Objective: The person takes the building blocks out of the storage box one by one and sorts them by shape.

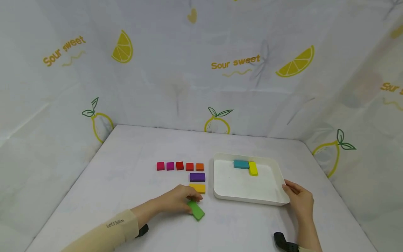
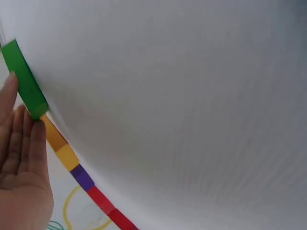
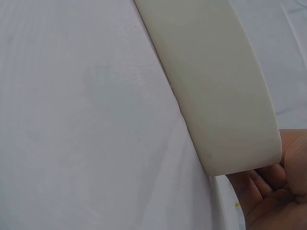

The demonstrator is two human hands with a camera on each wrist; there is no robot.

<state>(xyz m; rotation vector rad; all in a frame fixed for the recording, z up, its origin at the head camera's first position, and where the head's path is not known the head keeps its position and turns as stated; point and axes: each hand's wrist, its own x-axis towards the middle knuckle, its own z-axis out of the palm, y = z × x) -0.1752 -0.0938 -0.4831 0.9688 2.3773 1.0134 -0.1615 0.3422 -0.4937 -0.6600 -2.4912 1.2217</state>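
Note:
My left hand [image 1: 178, 198] pinches a green block [image 1: 196, 210] between thumb and fingers, close to the tabletop. In the left wrist view the thumb lies on the green block's [image 2: 25, 79] side and the fingertips meet its end. Just beyond that hand lies a yellow-orange block [image 1: 198, 189], partly covered by the fingers. My right hand [image 1: 300, 199] grips the right wall of a white tray [image 1: 245, 200], thumb at the rim. Within the tray a teal block [image 1: 241, 164] touches a bright yellow block [image 1: 253, 168]. The right wrist view shows the tray's outer wall [image 3: 220, 91] beside the fingers.
A purple block [image 1: 197, 177] lies behind the yellow-orange one. Farther back, several small cubes form a row, from a pink cube [image 1: 160, 166] to an orange cube [image 1: 199, 167]. A white lemon-print cloth [image 1: 176, 87] hangs behind the white table [image 1: 132, 150].

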